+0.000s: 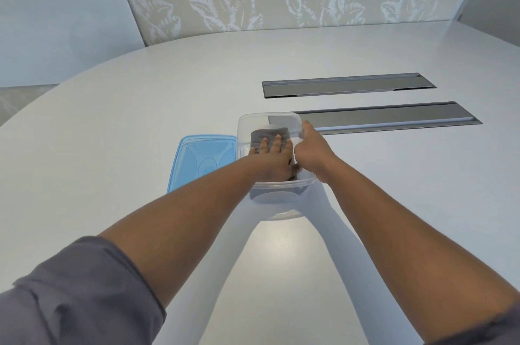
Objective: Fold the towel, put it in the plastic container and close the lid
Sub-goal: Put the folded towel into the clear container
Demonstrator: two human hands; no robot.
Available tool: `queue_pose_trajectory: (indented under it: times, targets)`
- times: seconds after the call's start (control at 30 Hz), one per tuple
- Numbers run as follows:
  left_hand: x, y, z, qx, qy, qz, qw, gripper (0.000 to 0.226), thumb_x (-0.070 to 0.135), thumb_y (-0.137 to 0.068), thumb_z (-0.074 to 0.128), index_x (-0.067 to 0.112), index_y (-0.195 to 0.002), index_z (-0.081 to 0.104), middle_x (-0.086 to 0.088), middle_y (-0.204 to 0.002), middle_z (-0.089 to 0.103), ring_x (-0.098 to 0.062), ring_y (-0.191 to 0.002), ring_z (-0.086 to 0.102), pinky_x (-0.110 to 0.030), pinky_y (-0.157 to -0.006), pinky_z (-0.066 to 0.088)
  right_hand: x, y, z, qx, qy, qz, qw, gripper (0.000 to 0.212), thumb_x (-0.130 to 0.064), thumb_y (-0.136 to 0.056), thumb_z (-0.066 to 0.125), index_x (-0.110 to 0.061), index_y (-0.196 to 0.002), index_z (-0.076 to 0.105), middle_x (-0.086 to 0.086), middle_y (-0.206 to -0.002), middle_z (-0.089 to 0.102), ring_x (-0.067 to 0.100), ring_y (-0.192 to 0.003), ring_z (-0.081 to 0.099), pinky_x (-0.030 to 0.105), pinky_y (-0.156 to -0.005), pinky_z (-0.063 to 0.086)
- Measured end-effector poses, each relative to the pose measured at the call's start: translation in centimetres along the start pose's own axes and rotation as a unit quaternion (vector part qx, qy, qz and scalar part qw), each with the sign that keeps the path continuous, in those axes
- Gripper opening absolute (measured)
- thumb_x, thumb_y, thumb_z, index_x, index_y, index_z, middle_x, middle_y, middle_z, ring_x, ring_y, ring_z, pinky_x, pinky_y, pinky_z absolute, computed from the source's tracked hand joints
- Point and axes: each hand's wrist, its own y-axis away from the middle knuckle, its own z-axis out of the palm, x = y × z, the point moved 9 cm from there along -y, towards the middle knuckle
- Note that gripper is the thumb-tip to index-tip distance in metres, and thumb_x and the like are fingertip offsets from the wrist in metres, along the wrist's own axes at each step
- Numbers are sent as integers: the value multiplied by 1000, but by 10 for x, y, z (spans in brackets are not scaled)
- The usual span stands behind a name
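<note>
A clear plastic container (244, 130) stands on the white table, near the middle of the view. Inside it lies a folded grey towel (266, 134). My left hand (274, 157) is down in the container, flat on the towel with fingers spread, covering its near part. My right hand (311, 151) grips the container's right rim, thumb and fingers closed on the wall. The blue lid (201, 158) lies flat on the table, touching the container's left side, partly hidden by my left forearm.
Two long grey metal cable hatches (349, 85) (394, 116) are set into the white table (394, 189) behind and to the right of the container. The table's curved far edge meets a leaf-patterned wall.
</note>
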Motion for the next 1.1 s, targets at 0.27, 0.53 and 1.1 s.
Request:
queue_pose_trajectory:
  times: [0.27,0.53,1.1]
  targets:
    - [-31,57,-89,330,254,-35,908,38,2,-94,48,15,-123,68,-4,-136,62,-25,-125,57,-35,-107,40,0,-5,3,-8,49,-3,999,50,-11,-97,55,-16,-143,38,9,-125,59,30,-106,57,40,-85,51]
    - [-123,64,-43,303,415,-165,842,33,52,-98,45,34,-116,66,7,-131,64,-27,-121,59,-50,-112,37,2,-6,6,-5,62,-3,998,59,-19,-97,63,-17,-147,33,10,-130,57,29,-104,56,38,-82,47]
    - [-140,59,8,103,256,-200,940,97,52,-83,73,39,-161,18,4,-172,-10,-30,-156,-19,-64,-119,-12,4,-4,6,-13,60,-5,998,65,-16,-97,60,-19,-154,28,11,-146,53,29,-110,53,37,-86,45]
